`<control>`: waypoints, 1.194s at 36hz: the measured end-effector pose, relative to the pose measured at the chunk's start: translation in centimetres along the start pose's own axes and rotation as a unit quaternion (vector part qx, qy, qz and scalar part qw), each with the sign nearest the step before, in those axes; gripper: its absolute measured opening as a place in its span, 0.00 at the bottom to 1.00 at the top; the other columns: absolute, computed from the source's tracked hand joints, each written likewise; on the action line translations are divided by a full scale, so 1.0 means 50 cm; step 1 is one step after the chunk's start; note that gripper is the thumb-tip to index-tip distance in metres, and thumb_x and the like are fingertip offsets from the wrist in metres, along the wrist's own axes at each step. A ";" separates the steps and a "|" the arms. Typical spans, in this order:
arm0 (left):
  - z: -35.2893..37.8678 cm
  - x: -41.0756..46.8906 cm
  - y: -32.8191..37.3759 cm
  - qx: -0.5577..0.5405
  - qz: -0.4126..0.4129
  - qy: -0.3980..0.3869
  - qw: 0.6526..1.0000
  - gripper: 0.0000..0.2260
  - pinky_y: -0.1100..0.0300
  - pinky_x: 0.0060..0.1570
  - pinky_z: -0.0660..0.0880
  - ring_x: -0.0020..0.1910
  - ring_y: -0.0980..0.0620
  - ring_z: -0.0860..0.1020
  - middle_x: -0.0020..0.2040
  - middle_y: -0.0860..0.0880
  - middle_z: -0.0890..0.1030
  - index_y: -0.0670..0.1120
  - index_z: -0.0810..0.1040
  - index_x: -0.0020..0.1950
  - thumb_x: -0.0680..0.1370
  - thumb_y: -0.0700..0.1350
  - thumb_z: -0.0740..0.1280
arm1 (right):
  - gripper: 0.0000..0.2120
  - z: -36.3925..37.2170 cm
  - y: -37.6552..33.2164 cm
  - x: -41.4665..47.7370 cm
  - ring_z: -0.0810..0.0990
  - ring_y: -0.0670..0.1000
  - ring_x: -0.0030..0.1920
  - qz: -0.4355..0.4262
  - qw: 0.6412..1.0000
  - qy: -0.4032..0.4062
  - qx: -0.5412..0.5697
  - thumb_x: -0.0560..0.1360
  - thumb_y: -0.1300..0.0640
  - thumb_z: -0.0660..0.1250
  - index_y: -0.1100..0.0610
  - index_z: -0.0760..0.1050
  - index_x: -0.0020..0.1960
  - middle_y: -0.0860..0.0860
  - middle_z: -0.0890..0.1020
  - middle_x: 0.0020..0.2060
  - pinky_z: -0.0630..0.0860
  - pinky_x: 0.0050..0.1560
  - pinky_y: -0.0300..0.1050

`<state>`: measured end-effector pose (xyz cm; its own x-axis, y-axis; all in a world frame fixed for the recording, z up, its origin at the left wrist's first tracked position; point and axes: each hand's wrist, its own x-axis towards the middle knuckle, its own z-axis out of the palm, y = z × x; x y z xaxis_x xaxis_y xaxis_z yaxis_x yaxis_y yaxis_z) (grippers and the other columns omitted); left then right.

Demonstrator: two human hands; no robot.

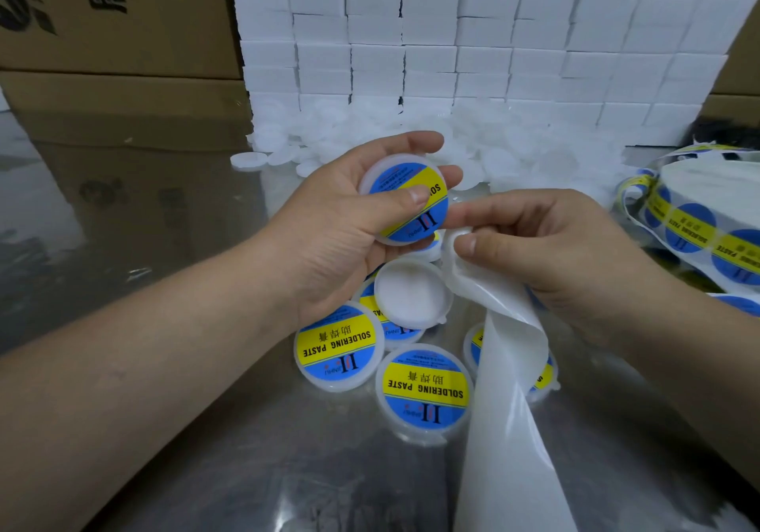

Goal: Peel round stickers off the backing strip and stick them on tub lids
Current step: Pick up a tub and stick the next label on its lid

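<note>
My left hand [341, 227] grips a white tub lid [405, 200] that carries a blue and yellow round sticker, with the thumb pressed across the sticker's face. My right hand [547, 243] pinches the top end of the white backing strip [506, 387], which hangs down toward the lower edge. Its index finger reaches to the lid's right rim. Below the hands lie several stickered lids [423, 391] and one bare lid turned inside up [411, 293]. At the right edge sits the sticker roll [699, 227].
A heap of bare white lids [473, 140] lies at the back of the shiny metal table [164, 243]. Behind it rises a wall of stacked white boxes [452, 38]. Brown cartons [115, 29] stand at the back left.
</note>
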<state>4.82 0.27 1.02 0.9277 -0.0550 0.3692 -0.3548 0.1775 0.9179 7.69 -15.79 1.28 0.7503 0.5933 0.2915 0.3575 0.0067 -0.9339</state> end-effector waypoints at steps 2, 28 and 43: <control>0.000 0.000 0.000 0.000 0.002 0.000 1.000 0.15 0.61 0.44 0.78 0.44 0.53 0.83 0.46 0.52 0.84 0.53 0.77 0.50 0.65 0.43 0.66 | 0.11 0.000 0.000 0.000 0.79 0.50 0.39 0.000 1.000 0.000 0.003 0.66 0.62 0.69 0.46 0.84 0.40 0.67 0.79 0.45 0.77 0.40 0.41; 0.001 0.004 0.032 0.110 0.137 0.222 0.959 0.12 0.65 0.36 0.77 0.39 0.53 0.83 0.47 0.54 0.82 0.57 0.70 0.51 0.79 0.38 0.60 | 0.09 -0.012 0.018 0.018 0.71 0.42 0.25 0.049 0.982 0.137 -0.121 0.71 0.54 0.68 0.54 0.82 0.35 0.45 0.78 0.25 0.66 0.26 0.30; 0.040 -0.028 0.007 0.316 0.117 0.094 0.937 0.06 0.74 0.24 0.66 0.21 0.63 0.70 0.27 0.62 0.74 0.58 0.75 0.46 0.78 0.48 0.61 | 0.14 -0.010 0.007 0.006 0.72 0.40 0.29 -0.117 0.959 0.061 -0.252 0.71 0.47 0.57 0.52 0.72 0.31 0.41 0.75 0.27 0.66 0.30 0.32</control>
<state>3.17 -1.54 1.13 0.7994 0.0969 0.5929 -0.4931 -0.4580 0.7397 8.33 -16.02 1.14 0.6659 0.5243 0.5308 0.7235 -0.2802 -0.6309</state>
